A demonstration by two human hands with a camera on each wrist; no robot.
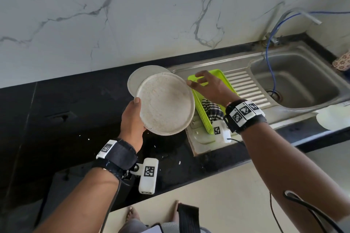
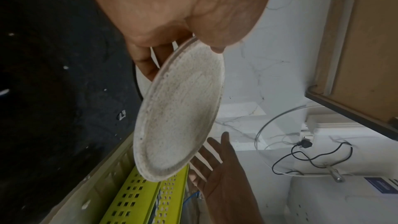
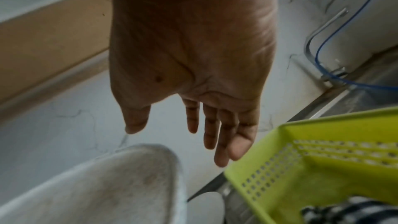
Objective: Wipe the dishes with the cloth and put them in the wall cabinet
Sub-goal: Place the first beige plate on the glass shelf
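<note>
My left hand (image 1: 132,119) grips a speckled off-white plate (image 1: 165,103) by its left rim, thumb on top, and holds it tilted above the black counter. The left wrist view shows the same plate (image 2: 178,108) edge-on with fingers behind it. A second pale plate (image 1: 140,76) lies on the counter behind it. My right hand (image 1: 206,85) hovers open, fingers spread, over the lime-green perforated basket (image 1: 223,77), just right of the held plate's rim and holding nothing. A black-and-white checked cloth (image 1: 212,108) lies in the basket under my right wrist.
The basket sits on the drainboard of a steel sink (image 1: 295,79), where a blue hose (image 1: 269,58) runs from the tap to the drain. A white round object (image 1: 333,117) lies at the counter's right. A wooden cabinet (image 2: 364,40) hangs above the marble wall.
</note>
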